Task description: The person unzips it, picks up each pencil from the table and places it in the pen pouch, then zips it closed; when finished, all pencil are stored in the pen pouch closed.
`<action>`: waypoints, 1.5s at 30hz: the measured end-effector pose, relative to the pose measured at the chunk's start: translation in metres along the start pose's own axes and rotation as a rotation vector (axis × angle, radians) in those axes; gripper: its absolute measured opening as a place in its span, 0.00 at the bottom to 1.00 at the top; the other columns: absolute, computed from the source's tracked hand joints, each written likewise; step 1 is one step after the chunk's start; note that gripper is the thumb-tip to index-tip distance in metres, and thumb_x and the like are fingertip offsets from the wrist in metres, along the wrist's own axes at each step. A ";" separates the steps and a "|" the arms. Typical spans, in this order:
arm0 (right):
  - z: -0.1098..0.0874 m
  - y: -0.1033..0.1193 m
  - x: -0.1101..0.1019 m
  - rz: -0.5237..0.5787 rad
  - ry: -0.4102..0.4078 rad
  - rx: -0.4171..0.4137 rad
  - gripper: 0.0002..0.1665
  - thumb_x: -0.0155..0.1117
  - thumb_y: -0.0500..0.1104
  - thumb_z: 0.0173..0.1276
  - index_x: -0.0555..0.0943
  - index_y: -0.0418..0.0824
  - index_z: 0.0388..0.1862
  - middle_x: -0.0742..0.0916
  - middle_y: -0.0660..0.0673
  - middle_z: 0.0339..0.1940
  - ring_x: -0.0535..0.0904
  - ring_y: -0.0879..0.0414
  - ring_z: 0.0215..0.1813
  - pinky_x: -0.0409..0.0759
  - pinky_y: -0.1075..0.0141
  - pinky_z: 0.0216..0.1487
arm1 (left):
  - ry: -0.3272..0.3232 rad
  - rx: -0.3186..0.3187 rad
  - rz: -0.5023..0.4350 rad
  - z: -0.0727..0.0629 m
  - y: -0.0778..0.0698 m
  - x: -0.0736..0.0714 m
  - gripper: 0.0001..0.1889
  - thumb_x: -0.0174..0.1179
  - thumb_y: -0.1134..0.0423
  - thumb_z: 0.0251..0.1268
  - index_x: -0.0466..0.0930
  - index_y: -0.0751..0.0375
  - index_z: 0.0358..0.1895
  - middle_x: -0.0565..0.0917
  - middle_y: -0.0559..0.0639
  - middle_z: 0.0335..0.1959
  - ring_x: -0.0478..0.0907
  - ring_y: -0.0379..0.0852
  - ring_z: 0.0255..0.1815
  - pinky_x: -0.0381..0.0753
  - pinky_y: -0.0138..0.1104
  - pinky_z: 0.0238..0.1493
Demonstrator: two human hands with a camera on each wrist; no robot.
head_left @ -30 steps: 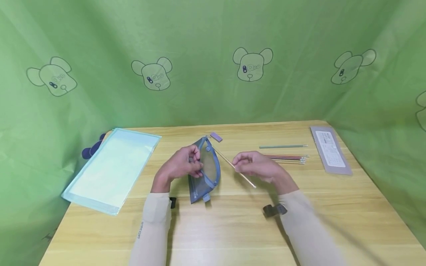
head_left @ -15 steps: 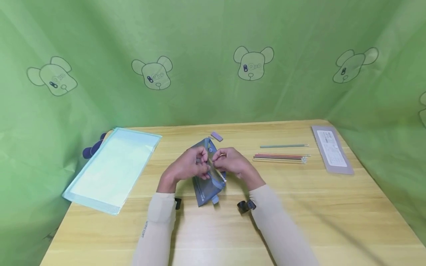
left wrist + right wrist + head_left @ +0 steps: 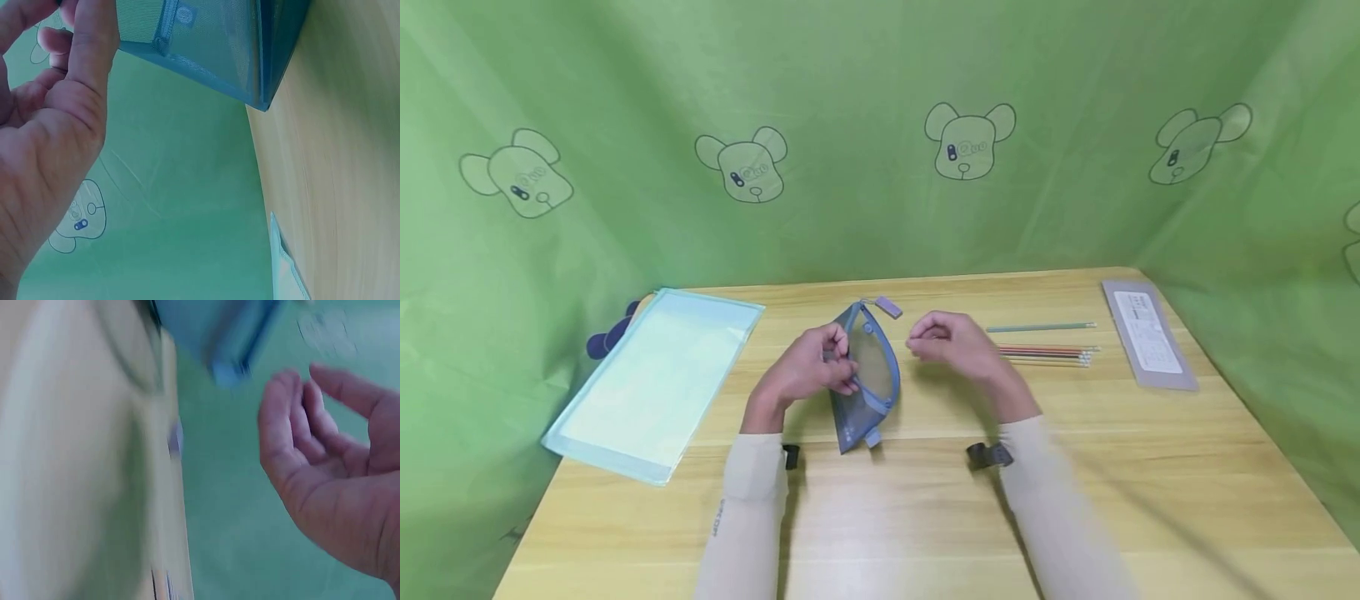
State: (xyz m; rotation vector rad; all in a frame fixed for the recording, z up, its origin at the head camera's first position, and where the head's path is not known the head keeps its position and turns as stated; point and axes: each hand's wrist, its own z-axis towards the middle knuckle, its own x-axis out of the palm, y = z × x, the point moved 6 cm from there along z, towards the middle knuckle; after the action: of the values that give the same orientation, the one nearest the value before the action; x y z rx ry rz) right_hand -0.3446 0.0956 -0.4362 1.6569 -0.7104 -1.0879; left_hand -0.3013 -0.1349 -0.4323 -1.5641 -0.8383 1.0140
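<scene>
A blue mesh zip pencil case (image 3: 856,417) stands over the middle of the table with its mouth spread wide. My left hand (image 3: 805,365) pinches the near-left edge of that mouth between thumb and fingers. In the left wrist view the case's mesh wall (image 3: 212,47) hangs beside the fingers. To the right of the case, my right hand (image 3: 958,346) is raised with loosely bent fingers. The right wrist view shows nothing in this hand (image 3: 331,462), apart from the blurred case (image 3: 212,331).
A purple eraser (image 3: 889,307) lies behind the case. Several pencils (image 3: 1045,362) lie to the right, with a teal pencil (image 3: 1041,327) behind them and a grey-purple labelled packet (image 3: 1150,337) beyond. On the left a light-blue zip folder (image 3: 651,383) overlaps a dark blue item (image 3: 606,340).
My right hand brought a pencil to the pencil case's mouth and has now drawn back rightward without it. The left hand kept its grip as the case moved right, then back left.
</scene>
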 end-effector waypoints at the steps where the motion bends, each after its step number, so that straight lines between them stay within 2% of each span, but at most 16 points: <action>1: -0.004 -0.005 -0.012 -0.019 0.009 -0.007 0.17 0.70 0.40 0.76 0.81 0.32 0.57 0.88 0.35 0.50 0.87 0.41 0.54 0.93 0.61 0.59 | 0.001 0.000 0.001 0.000 0.000 0.000 0.12 0.60 0.81 0.69 0.65 0.66 0.40 0.82 0.61 0.36 0.90 0.50 0.32 0.98 0.47 0.42; 3: -0.012 -0.015 -0.036 -0.054 0.021 -0.006 0.20 0.70 0.41 0.76 0.80 0.31 0.60 0.87 0.32 0.55 0.86 0.41 0.57 0.91 0.67 0.59 | 0.003 -0.002 0.001 0.000 0.000 0.000 0.12 0.60 0.81 0.69 0.65 0.66 0.40 0.83 0.60 0.36 0.90 0.50 0.32 0.98 0.46 0.41; 7: -0.031 -0.036 -0.079 -0.112 0.025 0.003 0.25 0.70 0.40 0.77 0.77 0.28 0.65 0.87 0.29 0.60 0.88 0.54 0.56 0.88 0.75 0.59 | 0.012 -0.011 0.001 0.000 -0.001 0.001 0.12 0.60 0.81 0.70 0.66 0.66 0.41 0.82 0.59 0.34 0.90 0.49 0.32 0.98 0.48 0.42; 10: -0.044 -0.048 -0.103 -0.164 0.012 0.013 0.25 0.69 0.40 0.77 0.76 0.29 0.67 0.87 0.30 0.62 0.87 0.63 0.54 0.87 0.77 0.59 | 0.017 -0.020 0.005 -0.001 -0.002 0.002 0.12 0.60 0.81 0.70 0.66 0.66 0.41 0.82 0.59 0.34 0.90 0.49 0.32 0.98 0.49 0.43; 12: -0.050 -0.056 -0.116 -0.212 -0.005 0.023 0.24 0.69 0.39 0.77 0.77 0.30 0.67 0.87 0.31 0.62 0.87 0.64 0.54 0.86 0.78 0.58 | 0.020 -0.021 0.009 -0.001 -0.002 0.002 0.12 0.60 0.81 0.70 0.66 0.66 0.41 0.82 0.59 0.34 0.90 0.49 0.32 0.98 0.50 0.43; 16: -0.055 -0.070 -0.132 -0.298 -0.023 0.064 0.24 0.71 0.35 0.74 0.78 0.30 0.65 0.87 0.31 0.61 0.86 0.59 0.55 0.85 0.80 0.56 | 0.022 -0.019 0.012 -0.002 -0.002 0.002 0.12 0.60 0.81 0.70 0.66 0.66 0.41 0.83 0.60 0.34 0.90 0.50 0.33 0.98 0.50 0.44; 21: -0.056 -0.084 -0.142 -0.397 -0.046 0.097 0.23 0.74 0.33 0.70 0.79 0.30 0.61 0.87 0.32 0.57 0.85 0.51 0.55 0.85 0.80 0.52 | 0.020 -0.013 0.019 -0.003 -0.001 0.001 0.12 0.59 0.81 0.70 0.66 0.65 0.41 0.83 0.60 0.34 0.90 0.50 0.32 0.98 0.52 0.44; 27: -0.057 -0.090 -0.148 -0.483 -0.092 0.125 0.22 0.74 0.34 0.69 0.80 0.33 0.60 0.87 0.33 0.56 0.84 0.48 0.55 0.82 0.79 0.49 | 0.022 -0.014 0.022 -0.003 -0.002 0.002 0.12 0.59 0.81 0.70 0.65 0.65 0.40 0.83 0.60 0.34 0.90 0.50 0.32 0.98 0.51 0.44; 32: -0.058 -0.091 -0.151 -0.558 -0.113 0.123 0.20 0.74 0.34 0.69 0.82 0.35 0.58 0.88 0.34 0.54 0.83 0.45 0.55 0.82 0.63 0.57 | 0.024 -0.015 0.022 -0.003 -0.003 0.003 0.12 0.59 0.81 0.70 0.65 0.65 0.41 0.82 0.59 0.34 0.90 0.50 0.32 0.98 0.49 0.43; 34: -0.059 -0.092 -0.152 -0.593 -0.123 0.122 0.18 0.74 0.34 0.68 0.82 0.36 0.56 0.88 0.35 0.52 0.83 0.44 0.54 0.82 0.57 0.57 | 0.026 -0.016 0.022 -0.002 -0.003 0.003 0.12 0.59 0.81 0.70 0.65 0.65 0.41 0.82 0.59 0.34 0.90 0.50 0.32 0.98 0.49 0.43; 37: -0.060 -0.092 -0.152 -0.628 -0.121 0.130 0.17 0.74 0.33 0.67 0.82 0.36 0.53 0.88 0.36 0.48 0.83 0.44 0.51 0.83 0.53 0.56 | 0.028 -0.018 0.019 -0.002 -0.003 0.004 0.12 0.59 0.81 0.70 0.65 0.65 0.41 0.81 0.59 0.34 0.90 0.50 0.33 0.98 0.49 0.43; 40: -0.060 -0.093 -0.150 -0.631 -0.105 0.144 0.16 0.73 0.31 0.66 0.82 0.35 0.51 0.88 0.37 0.46 0.82 0.45 0.49 0.83 0.55 0.54 | 0.028 -0.018 0.018 -0.002 -0.004 0.004 0.12 0.59 0.81 0.70 0.66 0.65 0.41 0.82 0.59 0.35 0.90 0.50 0.33 0.98 0.50 0.44; 45: -0.058 -0.092 -0.143 -0.557 -0.048 0.136 0.16 0.73 0.30 0.66 0.82 0.32 0.52 0.87 0.38 0.44 0.80 0.51 0.46 0.82 0.70 0.47 | 0.024 -0.018 0.027 -0.003 -0.004 0.004 0.12 0.59 0.81 0.70 0.66 0.66 0.41 0.81 0.59 0.35 0.90 0.50 0.33 0.98 0.51 0.44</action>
State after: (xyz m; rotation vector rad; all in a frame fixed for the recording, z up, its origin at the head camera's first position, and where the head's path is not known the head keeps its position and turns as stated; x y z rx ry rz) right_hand -0.3572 0.2715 -0.4706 2.0151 -0.3592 -1.4948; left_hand -0.2971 -0.1315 -0.4285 -1.6038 -0.8144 1.0071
